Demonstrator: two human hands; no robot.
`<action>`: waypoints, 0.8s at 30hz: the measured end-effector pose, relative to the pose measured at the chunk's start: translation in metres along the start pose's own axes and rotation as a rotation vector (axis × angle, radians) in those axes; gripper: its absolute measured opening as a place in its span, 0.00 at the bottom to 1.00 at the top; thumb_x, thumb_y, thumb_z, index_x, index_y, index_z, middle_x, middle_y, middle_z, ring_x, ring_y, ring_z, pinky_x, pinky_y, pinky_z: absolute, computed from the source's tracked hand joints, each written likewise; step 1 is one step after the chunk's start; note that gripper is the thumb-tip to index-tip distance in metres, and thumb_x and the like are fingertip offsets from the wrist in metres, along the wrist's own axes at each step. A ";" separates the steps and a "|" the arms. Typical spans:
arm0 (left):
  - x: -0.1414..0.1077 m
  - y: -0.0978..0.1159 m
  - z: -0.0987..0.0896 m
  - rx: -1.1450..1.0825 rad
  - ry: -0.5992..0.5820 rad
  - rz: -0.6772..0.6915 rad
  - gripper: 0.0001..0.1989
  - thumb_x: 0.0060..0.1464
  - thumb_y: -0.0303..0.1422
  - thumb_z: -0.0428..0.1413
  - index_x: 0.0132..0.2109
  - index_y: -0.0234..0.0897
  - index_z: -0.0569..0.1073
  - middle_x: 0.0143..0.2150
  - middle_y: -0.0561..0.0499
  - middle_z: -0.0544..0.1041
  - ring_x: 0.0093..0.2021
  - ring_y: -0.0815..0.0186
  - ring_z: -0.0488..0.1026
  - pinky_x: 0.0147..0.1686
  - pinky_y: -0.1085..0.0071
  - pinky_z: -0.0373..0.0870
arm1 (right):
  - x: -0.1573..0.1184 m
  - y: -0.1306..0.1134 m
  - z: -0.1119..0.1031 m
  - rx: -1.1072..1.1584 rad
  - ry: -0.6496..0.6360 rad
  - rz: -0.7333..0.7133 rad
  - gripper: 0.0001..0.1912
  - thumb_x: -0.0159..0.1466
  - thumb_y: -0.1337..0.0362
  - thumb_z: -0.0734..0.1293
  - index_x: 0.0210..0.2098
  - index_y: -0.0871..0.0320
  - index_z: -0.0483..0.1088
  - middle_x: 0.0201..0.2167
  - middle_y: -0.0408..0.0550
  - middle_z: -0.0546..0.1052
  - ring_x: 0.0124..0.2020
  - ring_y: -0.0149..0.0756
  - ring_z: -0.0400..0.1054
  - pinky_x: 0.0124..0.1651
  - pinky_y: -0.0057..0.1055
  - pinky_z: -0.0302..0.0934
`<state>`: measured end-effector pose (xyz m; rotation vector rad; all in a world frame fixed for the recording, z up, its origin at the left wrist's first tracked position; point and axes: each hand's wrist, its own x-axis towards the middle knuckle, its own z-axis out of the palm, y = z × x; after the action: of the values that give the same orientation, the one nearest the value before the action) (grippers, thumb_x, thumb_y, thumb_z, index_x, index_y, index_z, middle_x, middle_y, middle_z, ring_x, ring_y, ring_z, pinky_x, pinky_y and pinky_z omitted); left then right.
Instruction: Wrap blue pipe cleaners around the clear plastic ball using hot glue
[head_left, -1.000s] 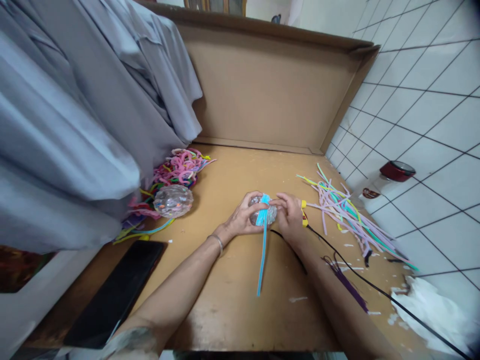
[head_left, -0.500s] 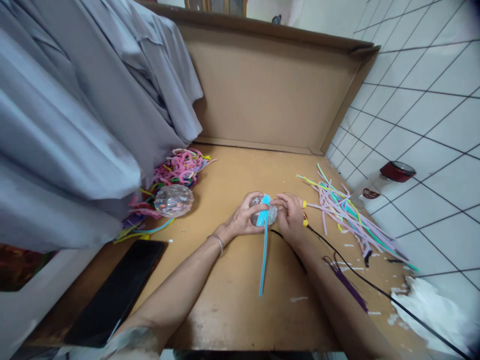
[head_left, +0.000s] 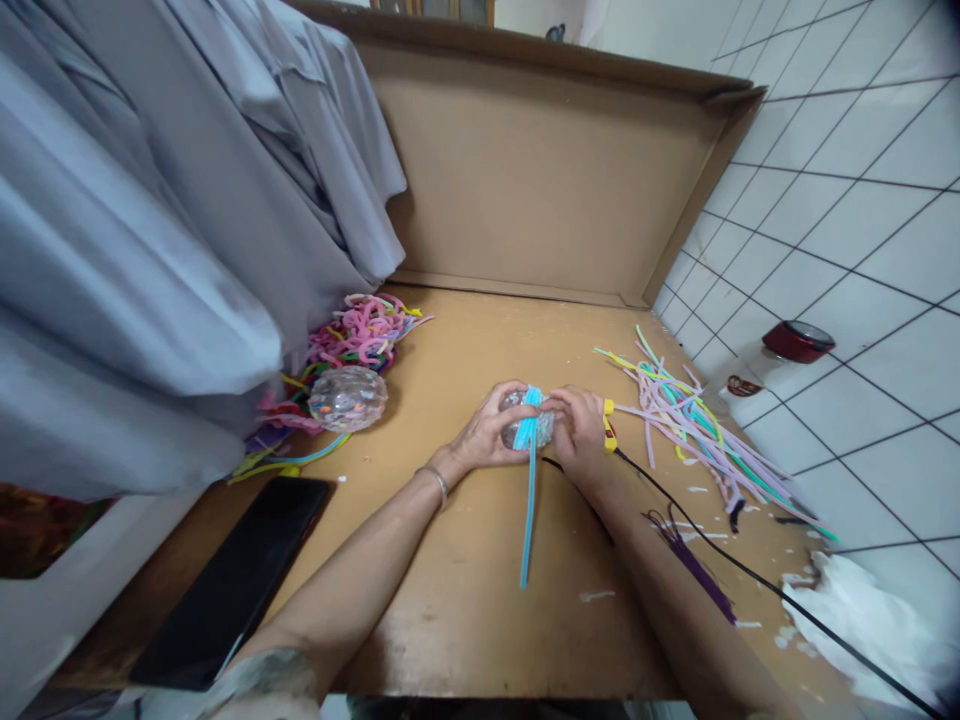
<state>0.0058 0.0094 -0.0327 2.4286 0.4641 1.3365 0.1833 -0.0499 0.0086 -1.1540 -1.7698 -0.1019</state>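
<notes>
Near the middle of the wooden table, my left hand (head_left: pixel 485 430) grips a small clear faceted jar (head_left: pixel 546 430) from its left side, thumb across the front. Blue pipe cleaners (head_left: pixel 529 500) wrap over the jar, and a straight length hangs down toward the table's front. My right hand (head_left: pixel 579 425) is at the jar's right edge with its fingers bent together at the blue strands; what its fingertips hold is too small to tell. Just behind the right hand is a yellow tool (head_left: pixel 610 432) with a black cord, partly hidden.
A clear bowl (head_left: pixel 349 400) sits by a heap of coloured pipe cleaners (head_left: pixel 364 335) at left, near a black phone (head_left: pixel 236 580). Loose pipe cleaners (head_left: pixel 682 420), a red-lidded jar (head_left: pixel 799 342), purple threads (head_left: pixel 697 570) and white tissue (head_left: pixel 855 620) are at right. Cardboard (head_left: pixel 540 180) stands behind.
</notes>
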 end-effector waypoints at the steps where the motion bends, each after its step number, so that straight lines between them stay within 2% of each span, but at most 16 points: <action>1: 0.000 0.000 0.000 0.002 -0.002 -0.007 0.29 0.43 0.38 0.67 0.53 0.42 0.69 0.60 0.41 0.59 0.60 0.52 0.63 0.56 0.52 0.69 | 0.000 -0.001 0.000 -0.035 -0.025 -0.044 0.17 0.60 0.70 0.57 0.47 0.53 0.67 0.39 0.49 0.77 0.46 0.43 0.68 0.52 0.44 0.55; 5: -0.001 -0.001 0.000 0.008 -0.015 -0.027 0.30 0.42 0.38 0.68 0.53 0.41 0.69 0.60 0.42 0.58 0.61 0.51 0.63 0.56 0.53 0.69 | 0.000 -0.002 0.000 -0.067 -0.088 -0.104 0.20 0.58 0.72 0.57 0.49 0.53 0.67 0.42 0.50 0.75 0.46 0.43 0.67 0.52 0.44 0.54; 11: -0.001 0.000 -0.001 0.001 -0.006 -0.001 0.29 0.44 0.38 0.67 0.54 0.45 0.68 0.60 0.42 0.59 0.61 0.50 0.63 0.56 0.50 0.69 | 0.003 -0.001 -0.001 0.011 0.036 0.010 0.15 0.64 0.68 0.55 0.48 0.52 0.66 0.38 0.47 0.78 0.45 0.43 0.68 0.50 0.43 0.56; 16: 0.001 0.001 -0.001 0.010 0.002 0.037 0.29 0.44 0.38 0.66 0.54 0.44 0.67 0.59 0.42 0.58 0.60 0.51 0.63 0.56 0.51 0.70 | 0.003 -0.004 -0.001 -0.026 -0.026 -0.084 0.15 0.62 0.70 0.56 0.45 0.53 0.67 0.40 0.48 0.77 0.45 0.42 0.69 0.49 0.42 0.56; 18: 0.001 0.000 -0.001 0.015 0.002 0.040 0.29 0.44 0.38 0.66 0.54 0.44 0.67 0.60 0.42 0.58 0.61 0.51 0.63 0.56 0.52 0.70 | 0.002 -0.003 0.000 0.014 -0.035 -0.037 0.15 0.62 0.69 0.56 0.46 0.53 0.67 0.39 0.48 0.77 0.44 0.42 0.69 0.49 0.43 0.57; 22: 0.000 0.000 -0.001 0.006 -0.011 -0.002 0.29 0.44 0.38 0.67 0.53 0.45 0.68 0.60 0.42 0.59 0.61 0.50 0.63 0.56 0.50 0.69 | 0.002 0.001 0.003 0.150 0.003 0.164 0.14 0.66 0.63 0.57 0.49 0.53 0.67 0.41 0.49 0.76 0.46 0.42 0.68 0.51 0.43 0.60; 24: 0.000 0.000 -0.001 0.002 -0.018 -0.009 0.29 0.43 0.38 0.67 0.53 0.44 0.69 0.60 0.42 0.58 0.61 0.50 0.62 0.57 0.50 0.69 | 0.002 0.002 0.005 0.145 -0.035 0.154 0.13 0.67 0.62 0.57 0.48 0.53 0.69 0.44 0.49 0.76 0.49 0.42 0.67 0.53 0.44 0.59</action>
<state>0.0047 0.0098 -0.0325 2.4358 0.4716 1.3098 0.1818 -0.0447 0.0072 -1.1872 -1.6828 0.1363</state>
